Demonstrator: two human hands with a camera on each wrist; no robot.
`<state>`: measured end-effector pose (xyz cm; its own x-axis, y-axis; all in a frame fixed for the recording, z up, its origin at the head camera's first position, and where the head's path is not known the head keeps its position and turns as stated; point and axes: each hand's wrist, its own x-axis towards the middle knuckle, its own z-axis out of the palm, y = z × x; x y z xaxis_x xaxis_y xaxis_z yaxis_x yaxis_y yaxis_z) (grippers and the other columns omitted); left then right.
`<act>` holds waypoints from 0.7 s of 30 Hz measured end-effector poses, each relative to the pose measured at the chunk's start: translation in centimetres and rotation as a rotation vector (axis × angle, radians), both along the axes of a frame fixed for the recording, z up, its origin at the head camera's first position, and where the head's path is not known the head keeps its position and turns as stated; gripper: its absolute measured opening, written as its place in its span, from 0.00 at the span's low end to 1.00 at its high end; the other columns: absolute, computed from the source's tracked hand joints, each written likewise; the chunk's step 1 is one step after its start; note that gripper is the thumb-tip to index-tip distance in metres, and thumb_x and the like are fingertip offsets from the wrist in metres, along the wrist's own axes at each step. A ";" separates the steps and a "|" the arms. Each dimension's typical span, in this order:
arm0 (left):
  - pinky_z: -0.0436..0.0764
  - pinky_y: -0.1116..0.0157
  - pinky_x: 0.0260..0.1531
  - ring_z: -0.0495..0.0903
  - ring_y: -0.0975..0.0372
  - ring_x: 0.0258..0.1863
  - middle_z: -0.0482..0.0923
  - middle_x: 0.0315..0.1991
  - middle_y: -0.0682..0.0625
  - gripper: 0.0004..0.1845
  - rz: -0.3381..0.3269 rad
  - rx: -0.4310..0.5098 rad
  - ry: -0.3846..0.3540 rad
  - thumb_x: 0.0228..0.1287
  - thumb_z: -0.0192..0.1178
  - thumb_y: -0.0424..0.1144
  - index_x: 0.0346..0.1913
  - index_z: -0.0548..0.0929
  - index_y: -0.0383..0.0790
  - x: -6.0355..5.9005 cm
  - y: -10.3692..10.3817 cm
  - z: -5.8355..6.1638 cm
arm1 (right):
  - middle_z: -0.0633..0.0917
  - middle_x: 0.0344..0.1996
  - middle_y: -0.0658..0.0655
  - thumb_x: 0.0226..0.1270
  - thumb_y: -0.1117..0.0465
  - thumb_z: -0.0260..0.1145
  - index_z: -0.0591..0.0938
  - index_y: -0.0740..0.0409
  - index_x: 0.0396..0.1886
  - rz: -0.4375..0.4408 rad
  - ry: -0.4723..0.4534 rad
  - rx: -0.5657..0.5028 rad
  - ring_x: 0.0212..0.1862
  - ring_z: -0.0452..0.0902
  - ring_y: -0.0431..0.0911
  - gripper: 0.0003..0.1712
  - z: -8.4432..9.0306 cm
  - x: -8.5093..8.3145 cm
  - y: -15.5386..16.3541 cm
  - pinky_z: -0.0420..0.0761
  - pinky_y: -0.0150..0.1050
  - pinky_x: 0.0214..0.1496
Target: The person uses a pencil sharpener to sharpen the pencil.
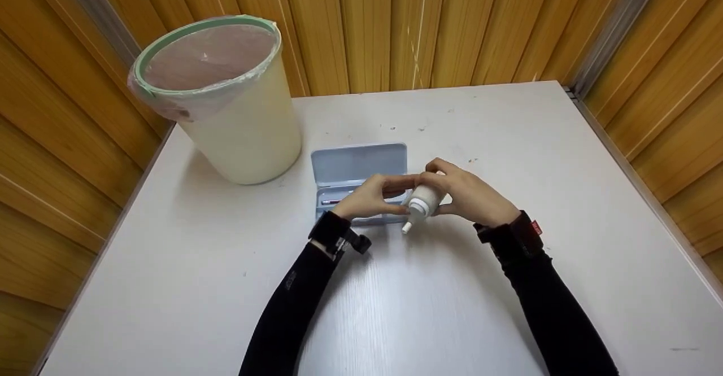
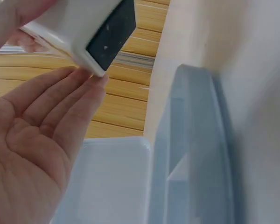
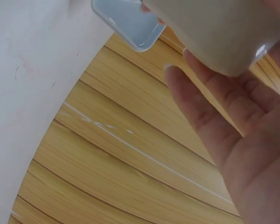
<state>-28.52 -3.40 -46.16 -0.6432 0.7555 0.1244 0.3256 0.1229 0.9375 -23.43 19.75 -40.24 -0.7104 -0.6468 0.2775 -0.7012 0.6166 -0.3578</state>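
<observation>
A white device (image 1: 422, 202) with a narrow tip pointing toward me and a dark flat base (image 2: 111, 29) hangs between both hands above the table (image 1: 452, 308). My right hand (image 1: 471, 194) grips its body (image 3: 219, 32) from the right. My left hand (image 1: 374, 195) pinches its base end, the fingertips (image 2: 91, 81) touching the edge and the thumb over the top. Just behind the hands lies an open light blue case (image 1: 357, 167), its lid up; its tray (image 2: 186, 158) shows close in the left wrist view and a corner (image 3: 128, 25) in the right wrist view.
A cream waste bin (image 1: 226, 99) with a clear liner and green rim stands at the table's back left. Wooden slat walls (image 1: 395, 26) close in the back and both sides. Something small and reddish lies in the case, partly hidden by my left hand.
</observation>
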 end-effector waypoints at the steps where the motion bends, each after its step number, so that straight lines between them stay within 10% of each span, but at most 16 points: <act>1: 0.68 0.55 0.72 0.70 0.55 0.70 0.70 0.70 0.43 0.34 0.000 0.007 0.011 0.61 0.65 0.28 0.71 0.68 0.35 0.0 -0.1 0.1 | 0.77 0.47 0.56 0.43 0.63 0.83 0.81 0.53 0.53 -0.009 -0.006 -0.008 0.49 0.79 0.50 0.33 0.0 0.0 0.0 0.83 0.46 0.50; 11: 0.73 0.68 0.67 0.75 0.60 0.66 0.74 0.67 0.45 0.36 0.156 -0.066 0.199 0.60 0.71 0.43 0.69 0.71 0.36 0.7 0.9 0.4 | 0.73 0.44 0.63 0.49 0.60 0.80 0.77 0.64 0.53 -0.218 -0.004 -0.045 0.43 0.79 0.59 0.32 -0.4 -0.3 0.2 0.83 0.53 0.46; 21: 0.81 0.71 0.55 0.84 0.50 0.54 0.83 0.53 0.35 0.30 0.376 0.014 0.271 0.51 0.74 0.29 0.59 0.76 0.26 1.2 3.0 -0.4 | 0.76 0.44 0.64 0.52 0.58 0.79 0.79 0.64 0.52 -0.248 -0.023 -0.155 0.43 0.78 0.57 0.29 -0.9 -0.9 -0.1 0.82 0.53 0.46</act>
